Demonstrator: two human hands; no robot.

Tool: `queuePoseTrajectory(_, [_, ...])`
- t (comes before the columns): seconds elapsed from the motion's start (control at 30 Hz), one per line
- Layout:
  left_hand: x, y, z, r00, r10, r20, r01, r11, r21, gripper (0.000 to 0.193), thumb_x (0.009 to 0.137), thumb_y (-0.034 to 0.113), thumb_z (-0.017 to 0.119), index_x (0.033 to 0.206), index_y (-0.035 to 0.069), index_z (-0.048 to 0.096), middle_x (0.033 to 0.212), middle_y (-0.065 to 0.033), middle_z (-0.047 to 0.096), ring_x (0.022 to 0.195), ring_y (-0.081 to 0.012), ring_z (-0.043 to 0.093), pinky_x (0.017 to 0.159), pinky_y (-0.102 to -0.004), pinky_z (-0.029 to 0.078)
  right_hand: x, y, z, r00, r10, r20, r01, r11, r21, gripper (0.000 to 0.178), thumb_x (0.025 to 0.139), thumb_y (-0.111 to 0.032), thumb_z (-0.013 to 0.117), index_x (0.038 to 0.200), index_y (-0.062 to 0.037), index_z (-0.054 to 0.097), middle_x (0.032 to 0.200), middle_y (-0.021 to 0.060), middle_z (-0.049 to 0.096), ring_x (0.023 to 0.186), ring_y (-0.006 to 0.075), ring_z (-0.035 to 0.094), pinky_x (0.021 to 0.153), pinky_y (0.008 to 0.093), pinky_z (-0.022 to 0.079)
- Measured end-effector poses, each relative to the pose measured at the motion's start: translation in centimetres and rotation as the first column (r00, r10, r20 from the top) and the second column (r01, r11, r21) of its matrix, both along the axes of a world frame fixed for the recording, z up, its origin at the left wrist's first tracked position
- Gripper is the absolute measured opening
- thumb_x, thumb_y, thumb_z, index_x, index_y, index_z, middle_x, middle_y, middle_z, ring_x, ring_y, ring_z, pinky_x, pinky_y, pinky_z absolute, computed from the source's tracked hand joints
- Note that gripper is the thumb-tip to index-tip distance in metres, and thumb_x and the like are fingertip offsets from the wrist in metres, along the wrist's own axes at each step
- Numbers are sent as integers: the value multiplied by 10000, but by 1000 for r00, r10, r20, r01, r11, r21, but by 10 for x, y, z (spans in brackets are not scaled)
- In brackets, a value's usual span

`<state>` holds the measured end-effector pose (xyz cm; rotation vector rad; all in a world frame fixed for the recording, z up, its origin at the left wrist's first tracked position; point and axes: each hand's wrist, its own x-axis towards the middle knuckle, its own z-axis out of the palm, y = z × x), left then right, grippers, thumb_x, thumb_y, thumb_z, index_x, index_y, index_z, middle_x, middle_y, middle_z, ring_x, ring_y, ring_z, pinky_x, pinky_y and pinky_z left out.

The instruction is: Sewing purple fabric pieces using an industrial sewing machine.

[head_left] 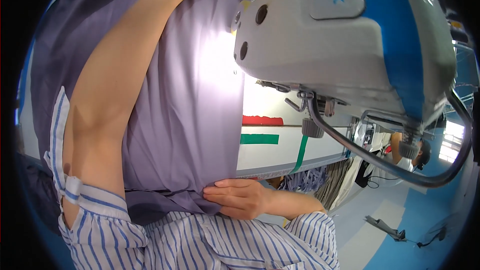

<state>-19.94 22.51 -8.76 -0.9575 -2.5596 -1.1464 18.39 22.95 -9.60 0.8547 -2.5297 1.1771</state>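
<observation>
Lilac fabric (195, 100) under outstretched left forearm, right hand (240, 198) pinching its near edge

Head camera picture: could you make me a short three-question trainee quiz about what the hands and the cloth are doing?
1. True or false: the right hand pinches the purple fabric at the near table edge.
2. Where does the left forearm lie? A) across the fabric B) under the table C) on the floor
3. Fill in: a grey and blue sewing ____ sits above the fabric.

Key: 1 true; 2 A; 3 machine
</observation>
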Motion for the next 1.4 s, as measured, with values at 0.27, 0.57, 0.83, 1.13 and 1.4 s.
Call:
queuePoseTrajectory(0.27, [-43,14,8,1000,-5,9,5,1000,-23,319,677,401,746,631,94,673,647,-109,657,660,-261,653,616,-385,497,-36,10,26,992,-29,120,36,997,-61,73,676,-40,647,627,-11,601,948,174,690,970,277,675,888,387,525])
queuePoseTrajectory(0.57, [-88,20,21,998,58,-38,-60,996,-64,368,657,427,768,741,84,667,786,-129,684,763,-290,657,699,-393,500,-87,26,51,965,52,259,-51,999,-14,101,694,-70,648,628,-22,588,990,119,696,1023,250,657,893,397,518])
queuePoseTrajectory(0.83, [-123,18,39,998,39,-56,-42,998,-52,368,688,430,759,786,86,672,837,-126,687,817,-288,654,735,-402,497,-107,24,72,955,3,296,11,999,-47,61,716,-68,628,747,-26,659,1009,95,695,1005,208,660,945,377,473])
queuePoseTrajectory(1.13, [-29,-57,16,870,-492,-38,463,839,-285,678,912,378,544,1342,-106,341,1427,-310,288,1357,-379,268,1111,-373,236,-88,30,48,910,-95,403,131,990,-62,157,744,-35,626,892,2,664,1004,73,693,941,161,665,955,319,460])
queuePoseTrajectory(1.4, [166,-239,8,938,-316,140,343,803,-487,631,914,410,492,1438,100,328,1522,-113,253,1427,-301,171,1148,-456,120,-14,-8,21,982,-56,181,69,995,-67,105,681,-79,642,767,-19,645,928,111,664,914,225,647,894,375,514])
